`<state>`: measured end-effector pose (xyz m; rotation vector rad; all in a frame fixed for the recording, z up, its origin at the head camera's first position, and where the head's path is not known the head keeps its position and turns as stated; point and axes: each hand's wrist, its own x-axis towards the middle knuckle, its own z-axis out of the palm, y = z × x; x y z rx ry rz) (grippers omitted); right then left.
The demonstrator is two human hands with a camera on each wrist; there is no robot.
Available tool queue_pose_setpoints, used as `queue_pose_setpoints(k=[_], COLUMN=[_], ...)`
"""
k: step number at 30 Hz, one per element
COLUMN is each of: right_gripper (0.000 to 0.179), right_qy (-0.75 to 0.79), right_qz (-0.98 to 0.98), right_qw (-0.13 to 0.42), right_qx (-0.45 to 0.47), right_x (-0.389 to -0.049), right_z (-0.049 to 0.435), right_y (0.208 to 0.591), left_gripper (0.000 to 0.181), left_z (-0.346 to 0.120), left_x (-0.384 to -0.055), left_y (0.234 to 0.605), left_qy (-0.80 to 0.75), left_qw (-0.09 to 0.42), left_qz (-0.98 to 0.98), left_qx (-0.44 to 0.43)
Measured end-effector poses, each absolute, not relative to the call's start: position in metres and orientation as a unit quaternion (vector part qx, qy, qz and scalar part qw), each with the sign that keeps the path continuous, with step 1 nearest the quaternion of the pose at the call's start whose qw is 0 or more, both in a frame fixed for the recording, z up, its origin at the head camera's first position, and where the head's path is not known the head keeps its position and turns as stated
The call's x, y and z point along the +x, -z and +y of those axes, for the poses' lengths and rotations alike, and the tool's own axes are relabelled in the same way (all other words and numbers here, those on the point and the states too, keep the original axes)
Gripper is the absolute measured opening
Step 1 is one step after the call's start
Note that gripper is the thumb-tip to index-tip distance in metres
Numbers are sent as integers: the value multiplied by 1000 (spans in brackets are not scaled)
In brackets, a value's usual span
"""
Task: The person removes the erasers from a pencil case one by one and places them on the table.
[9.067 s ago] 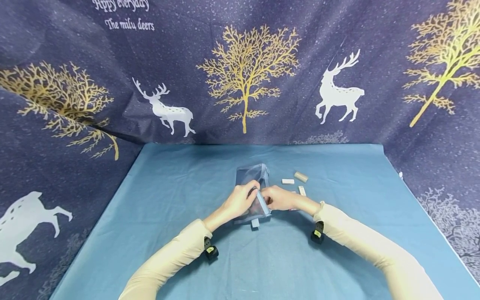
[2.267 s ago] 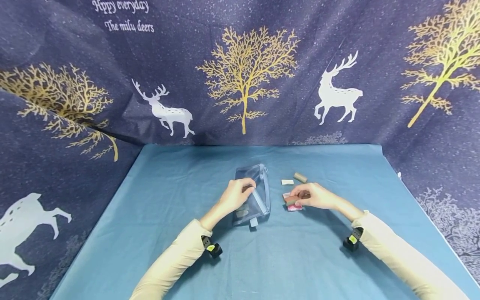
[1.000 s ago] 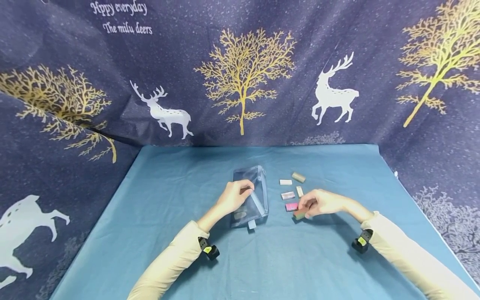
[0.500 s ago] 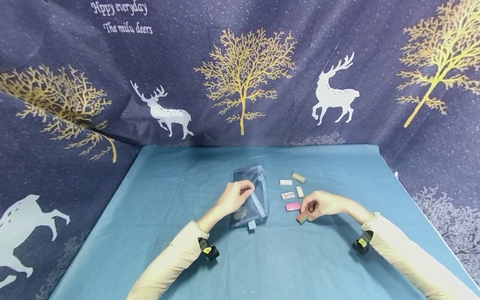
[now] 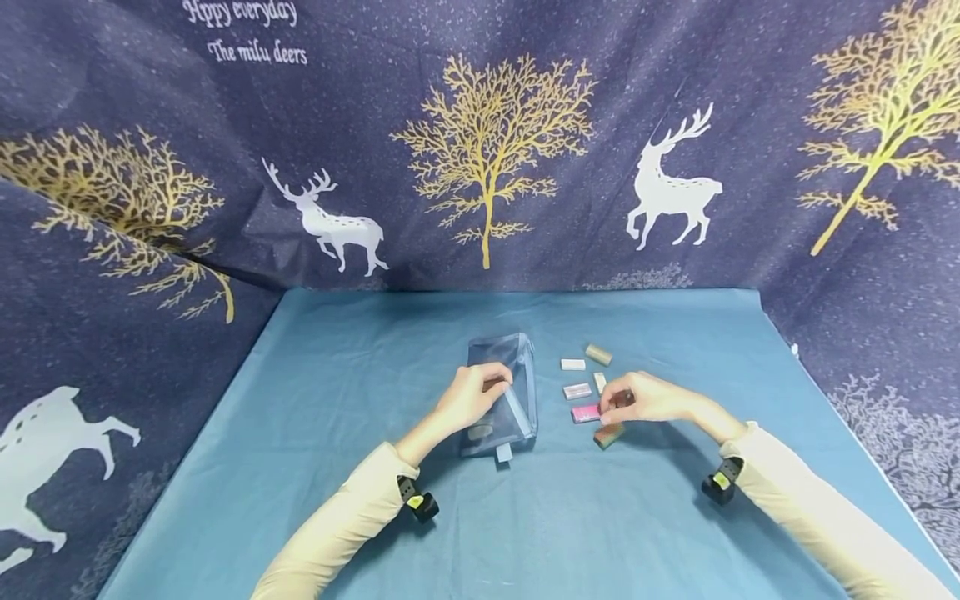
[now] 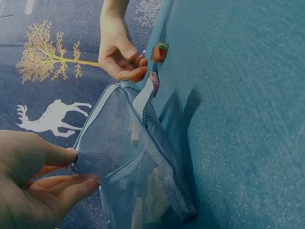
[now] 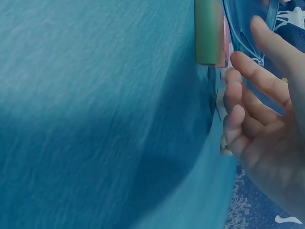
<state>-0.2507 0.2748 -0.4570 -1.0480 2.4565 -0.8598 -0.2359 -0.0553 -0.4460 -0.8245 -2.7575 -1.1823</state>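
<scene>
My left hand [image 5: 471, 396] pinches the edge of a blue mesh zip pouch [image 6: 119, 124] between thumb and fingers, holding that side up. Pale pieces show through the mesh. My right hand [image 5: 648, 397] hovers just above a red-and-green block that looks like an eraser [image 5: 609, 435], its fingers loosely bent with nothing between them. In the right wrist view the block's green side [image 7: 207, 33] lies apart from the fingertips. A pink eraser [image 5: 585, 413] lies right by these fingertips in the head view.
Beyond the pink eraser lie a white-and-pink eraser [image 5: 577, 391], a small pale piece [image 5: 599, 382], a white piece [image 5: 573, 364] and a tan block [image 5: 598, 355]. A dark printed curtain [image 5: 420, 208] stands behind the blue cloth [image 5: 360, 358].
The right hand took the red-and-green eraser from over the other pieces to the near end of the group, set it down and let go, rising slightly. The left hand keeps hold of the pouch.
</scene>
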Motion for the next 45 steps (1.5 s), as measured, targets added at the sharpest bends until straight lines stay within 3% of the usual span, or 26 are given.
queue_pose_setpoints(k=[15, 25, 45], right_gripper=[15, 17, 16], right_qy=[301, 304, 287], right_qz=[862, 855, 856], right_qw=[93, 141, 148], right_qx=[-398, -396, -404], right_x=[-267, -271, -273], right_z=[244, 224, 207], right_y=[453, 454, 457], left_gripper=[14, 17, 18], left_z=[-55, -55, -53], left_x=[-236, -237, -238], left_y=[447, 446, 448], left_qy=[393, 392, 384], left_qw=[10, 18, 6], left_qz=[-884, -879, -884], left_qx=[-255, -272, -267])
